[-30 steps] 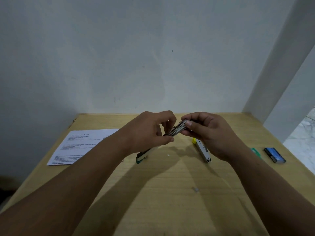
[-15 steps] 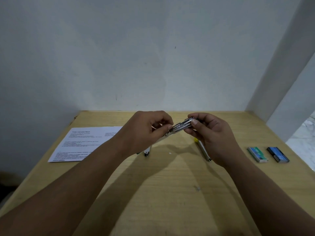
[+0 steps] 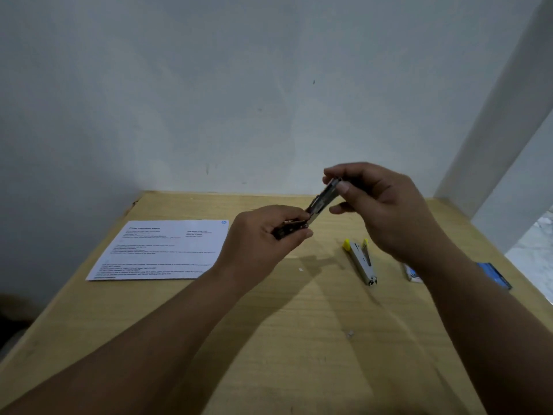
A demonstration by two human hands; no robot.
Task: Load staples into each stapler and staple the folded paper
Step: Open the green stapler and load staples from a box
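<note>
- The left hand [image 3: 263,235] has its fingers curled round the lower end of a stapler [image 3: 317,205], thumb pressed along its near side.
- The right hand [image 3: 383,211] pinches the stapler's upper end between thumb and fingertips; the tool slants up from the left fingers to the right ones, held above the surface [image 3: 299,339].
- A second stapler [image 3: 362,262] with yellow tips lies on the surface, below and just nearer than the right fingers.
- A printed sheet [image 3: 161,253] lies flat left of the left fingers.
- Two small boxes [image 3: 493,274], one blue, lie beyond the right wrist, partly hidden.
</note>
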